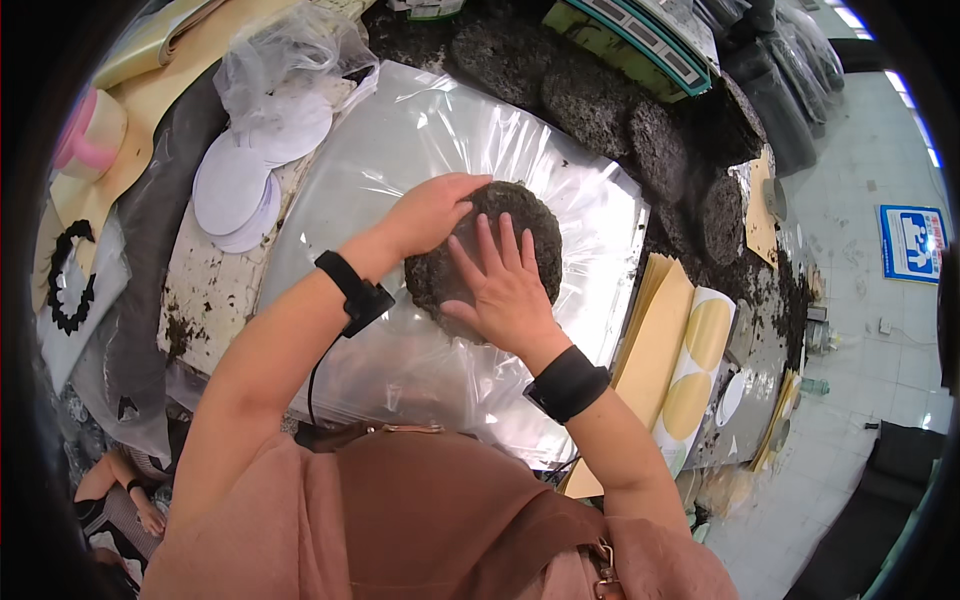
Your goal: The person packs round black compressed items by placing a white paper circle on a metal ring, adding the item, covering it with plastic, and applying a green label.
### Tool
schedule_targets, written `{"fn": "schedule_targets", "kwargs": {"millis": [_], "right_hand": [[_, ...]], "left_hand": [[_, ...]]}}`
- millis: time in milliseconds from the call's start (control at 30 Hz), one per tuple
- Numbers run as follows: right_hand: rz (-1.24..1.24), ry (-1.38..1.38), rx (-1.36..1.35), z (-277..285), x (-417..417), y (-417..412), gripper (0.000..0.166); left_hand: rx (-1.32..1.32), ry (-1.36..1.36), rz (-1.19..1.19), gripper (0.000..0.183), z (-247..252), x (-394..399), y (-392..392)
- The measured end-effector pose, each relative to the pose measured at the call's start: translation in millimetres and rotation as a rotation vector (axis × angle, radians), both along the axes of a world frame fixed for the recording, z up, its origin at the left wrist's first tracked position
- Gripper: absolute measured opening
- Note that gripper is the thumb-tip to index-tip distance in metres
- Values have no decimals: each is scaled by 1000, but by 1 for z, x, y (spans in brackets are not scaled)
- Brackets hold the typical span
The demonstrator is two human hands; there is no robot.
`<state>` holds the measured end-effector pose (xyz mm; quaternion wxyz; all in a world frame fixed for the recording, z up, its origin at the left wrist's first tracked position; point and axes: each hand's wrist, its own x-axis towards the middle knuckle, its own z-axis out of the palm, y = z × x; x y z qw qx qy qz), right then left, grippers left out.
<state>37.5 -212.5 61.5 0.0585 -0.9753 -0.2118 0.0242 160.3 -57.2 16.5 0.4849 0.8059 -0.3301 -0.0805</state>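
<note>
A dark, crumbly round cake (429,289) lies on a stack of clear plastic sheets (352,180) in front of me. My left hand (427,214) grips its upper left rim, with the thumb over the top and the fingers along the far edge. Flat on the cake's face rests my right hand (501,292), its fingers spread. The middle of that face looks smoother and greyer than the ragged rim. Whether a film covers it, I cannot tell. Creases in the plastic fan out around the cake.
More dark cakes (585,101) lie behind the plastic, beside a green-edged box (645,45). White paper discs (232,184) and a crumpled clear bag (289,52) are at left. Brown paper (649,315) and gold round stickers (709,334) lie at right. Another person's arm (112,476) shows lower left.
</note>
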Motion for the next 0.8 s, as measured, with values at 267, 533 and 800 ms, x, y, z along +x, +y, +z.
{"fn": "schedule_targets", "kwargs": {"millis": [267, 533, 800], "right_hand": [[9, -64, 77, 45, 4, -6, 73], [-41, -21, 80, -1, -6, -2, 73], [-13, -7, 42, -18, -1, -3, 70]], "left_hand": [[-376, 437, 96, 26, 33, 5, 1], [-68, -61, 207, 31, 21, -18, -4], [163, 112, -8, 37, 19, -12, -23]]}}
